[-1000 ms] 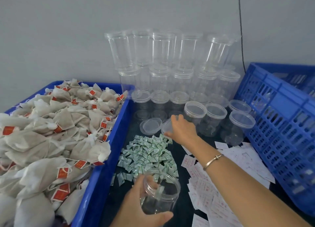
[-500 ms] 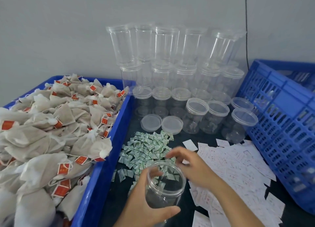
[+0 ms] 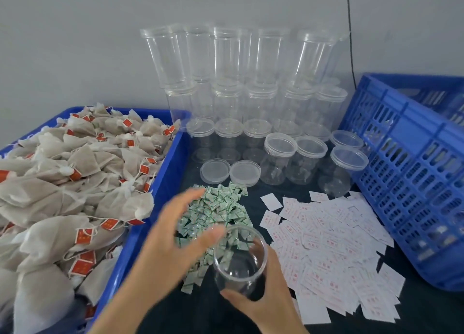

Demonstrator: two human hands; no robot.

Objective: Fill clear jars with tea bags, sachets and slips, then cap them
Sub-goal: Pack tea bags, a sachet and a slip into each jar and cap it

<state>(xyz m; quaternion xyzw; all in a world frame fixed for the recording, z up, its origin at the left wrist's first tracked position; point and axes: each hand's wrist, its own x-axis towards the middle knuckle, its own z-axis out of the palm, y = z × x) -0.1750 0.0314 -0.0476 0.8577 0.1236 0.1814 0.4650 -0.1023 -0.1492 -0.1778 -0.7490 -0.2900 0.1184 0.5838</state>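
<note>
The open jar (image 3: 238, 258) is low in the middle of the view, tilted with its mouth toward the camera and nothing inside it. The right hand (image 3: 266, 306) holds it from the 5 o'clock side: the thumb curls across the near wall and the fingers wrap round the far right wall.

The left hand (image 3: 175, 233) is at the jar's 10 o'clock, blurred, with fingers spread straight and holding nothing. Its thumb lies by the jar's rim; whether it touches cannot be told. This hand hovers over the near left edge of the pile of green-and-white sachets (image 3: 221, 208), which spreads from the jar's 9 o'clock up to its 12 o'clock on the dark table (image 3: 296, 192).

From 1 o'clock round to 4 o'clock of the jar lies a wide scatter of white slips (image 3: 326, 241) printed in red. At 9 to 10 o'clock, a blue tray (image 3: 164, 183) is heaped with tea bags (image 3: 75, 183) bearing red tags.

Beyond the sachets at 12 o'clock two loose lids (image 3: 215, 170) lie flat side by side. Just right of them, at 1 o'clock, stand capped jars (image 3: 278, 163), and behind these more clear jars (image 3: 226, 82) are stacked in tiers against the grey wall (image 3: 75, 45). At 2 o'clock a blue slotted crate (image 3: 414, 173) sits tilted, its near edge over the slips. A thin dark cable (image 3: 350, 32) runs down the wall behind it.
</note>
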